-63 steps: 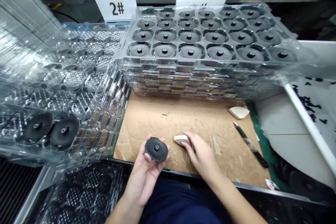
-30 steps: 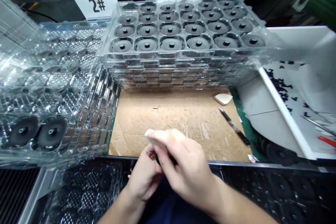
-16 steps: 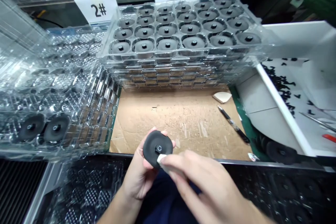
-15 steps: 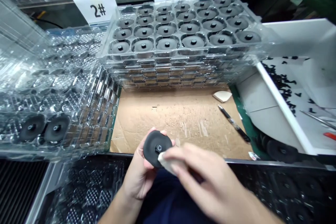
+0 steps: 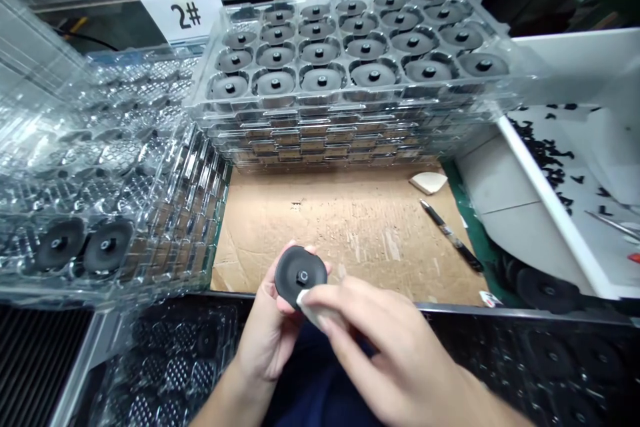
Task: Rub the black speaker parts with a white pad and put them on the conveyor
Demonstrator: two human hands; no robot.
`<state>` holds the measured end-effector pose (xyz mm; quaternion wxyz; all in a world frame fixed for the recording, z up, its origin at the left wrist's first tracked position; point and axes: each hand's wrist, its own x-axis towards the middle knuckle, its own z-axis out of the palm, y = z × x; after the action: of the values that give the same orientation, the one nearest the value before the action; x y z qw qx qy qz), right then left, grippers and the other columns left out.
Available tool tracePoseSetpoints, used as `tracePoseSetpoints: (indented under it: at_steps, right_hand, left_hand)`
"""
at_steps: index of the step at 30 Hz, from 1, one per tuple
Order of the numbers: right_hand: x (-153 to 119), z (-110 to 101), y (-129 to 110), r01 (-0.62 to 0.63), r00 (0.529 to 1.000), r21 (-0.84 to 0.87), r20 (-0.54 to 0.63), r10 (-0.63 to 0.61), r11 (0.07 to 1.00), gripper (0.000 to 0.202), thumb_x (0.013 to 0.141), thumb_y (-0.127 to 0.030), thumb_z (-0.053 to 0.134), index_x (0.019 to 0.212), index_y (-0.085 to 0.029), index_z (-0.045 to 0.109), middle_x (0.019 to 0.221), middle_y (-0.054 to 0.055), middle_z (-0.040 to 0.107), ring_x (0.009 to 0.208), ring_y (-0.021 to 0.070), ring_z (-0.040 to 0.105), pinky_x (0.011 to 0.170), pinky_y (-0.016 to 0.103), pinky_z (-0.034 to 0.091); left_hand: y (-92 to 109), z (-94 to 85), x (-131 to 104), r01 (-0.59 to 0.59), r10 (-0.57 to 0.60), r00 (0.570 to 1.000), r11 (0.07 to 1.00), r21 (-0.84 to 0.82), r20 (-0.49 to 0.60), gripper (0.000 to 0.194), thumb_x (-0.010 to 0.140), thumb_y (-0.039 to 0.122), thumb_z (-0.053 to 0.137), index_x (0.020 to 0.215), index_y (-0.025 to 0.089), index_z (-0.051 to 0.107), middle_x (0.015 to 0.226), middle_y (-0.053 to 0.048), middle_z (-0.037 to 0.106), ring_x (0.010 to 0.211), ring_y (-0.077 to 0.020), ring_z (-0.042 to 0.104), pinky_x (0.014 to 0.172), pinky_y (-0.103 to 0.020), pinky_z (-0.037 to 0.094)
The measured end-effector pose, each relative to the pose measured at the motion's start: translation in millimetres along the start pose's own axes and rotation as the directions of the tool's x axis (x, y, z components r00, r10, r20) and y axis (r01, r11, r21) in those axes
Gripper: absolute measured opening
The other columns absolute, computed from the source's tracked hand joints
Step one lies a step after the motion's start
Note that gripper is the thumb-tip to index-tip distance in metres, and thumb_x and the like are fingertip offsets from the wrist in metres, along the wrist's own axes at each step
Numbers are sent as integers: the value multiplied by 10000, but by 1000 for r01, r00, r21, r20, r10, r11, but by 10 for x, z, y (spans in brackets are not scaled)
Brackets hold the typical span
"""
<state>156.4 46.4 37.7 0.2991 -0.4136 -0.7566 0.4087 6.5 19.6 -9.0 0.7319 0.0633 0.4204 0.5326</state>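
A round black disc (image 5: 287, 272) with a small raised hub is gripped at its edge by my left hand (image 5: 270, 330), above the near edge of the cardboard. My right hand (image 5: 380, 333) pinches a pale wedge-shaped pad (image 5: 316, 310), its tip against the lower right of the disc's face, close to the hub. The fingers cover much of the pad. A similar cream wedge (image 5: 428, 182) lies at the far right of the cardboard (image 5: 300, 213), with a black pen (image 5: 453, 237) near it.
Stacked clear trays (image 5: 325, 97) of black discs stand at the back. More clear trays (image 5: 165, 213) rise on the left, two discs in the near corner. At right, a white bin (image 5: 555, 213) holds small black parts and tweezers. Several loose discs (image 5: 547, 289) lie beside it.
The pad's tip has shifted slightly left along the disc's face, my right hand moving with it. My left hand still holds the disc in nearly the same place.
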Motion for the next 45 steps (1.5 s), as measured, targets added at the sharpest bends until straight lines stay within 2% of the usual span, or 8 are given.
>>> tracePoseSetpoints:
  at_steps: [10, 18, 22, 24, 29, 35, 41, 45]
  right_hand:
    - [-184, 384, 921, -247, 965, -69, -111, 239, 966, 186, 849, -194, 511, 948, -186, 669, 770, 24, 670, 633, 128, 597, 596, 234, 475]
    - [95, 151, 249, -92, 957, 28, -275, 96, 995, 224, 880, -200, 478, 1076, -203, 588, 950, 39, 640, 752, 130, 579, 631, 234, 470]
    - [191, 147, -66, 50, 999, 103, -12, -49, 993, 219, 857, -91, 440, 985, -152, 607, 841, 38, 630, 772, 124, 582, 699, 230, 478]
    - [215, 170, -88, -23, 995, 79, 95, 15, 997, 207, 853, -76, 440, 910, -166, 618, 841, 26, 633, 770, 118, 587, 699, 222, 474]
    - [179, 189, -51, 65, 982, 43, -182, -56, 997, 243, 875, -114, 417, 1048, -112, 588, 894, 77, 632, 800, 146, 587, 732, 265, 474]
    - [-66, -84, -74, -147, 989, -4, 35, 147, 989, 188, 865, -104, 482, 952, -197, 620, 788, -9, 630, 658, 85, 558, 597, 186, 422]
    - [104, -120, -28, 360, 931, -173, 5, -365, 917, 290, 898, -122, 378, 1003, -199, 637, 805, 10, 666, 690, 147, 478, 693, 311, 364]
    - [159, -100, -17, 224, 974, -210, 25, -224, 952, 249, 891, -111, 425, 1007, -181, 634, 827, 13, 673, 739, 154, 465, 729, 323, 356]
  left_hand:
    - [58, -113, 56, 1, -5, 999, 996, -87, -44, 580, 569, 345, 776, 1121, 277, 611, 1158, -52, 639, 978, -220, 636, 872, -287, 495]
    - [-21, -68, 87, 27, -27, 1000, 999, -38, 6, 559, 577, 341, 778, 1108, 265, 622, 1125, -50, 663, 992, -201, 622, 831, -247, 506]
    - [-39, -84, 60, 133, -133, 991, 991, 6, -26, 458, 618, 301, 761, 1061, 270, 646, 1093, -34, 683, 1037, -199, 598, 869, -252, 483]
    - [-30, -62, 41, 108, -105, 992, 993, 38, -63, 457, 587, 283, 782, 1027, 263, 661, 1037, -22, 701, 1000, -183, 611, 830, -220, 492]
    - [9, 16, 7, 106, -106, 994, 994, 24, -13, 405, 505, 295, 824, 889, 230, 709, 846, -4, 723, 848, -153, 647, 791, -213, 501]
    - [18, -40, -15, 120, -119, 991, 993, -13, 62, 614, 381, 265, 869, 970, 282, 694, 1005, -3, 717, 900, -147, 638, 777, -182, 486]
    - [22, 78, -116, 246, -244, 958, 969, 3, 153, 401, 598, 223, 773, 990, 218, 688, 892, -2, 710, 892, -164, 627, 842, -244, 462]
    - [38, 104, -131, 230, -221, 940, 973, -6, 260, 362, 567, 256, 795, 897, 141, 698, 809, -23, 709, 771, -142, 633, 737, -210, 493]
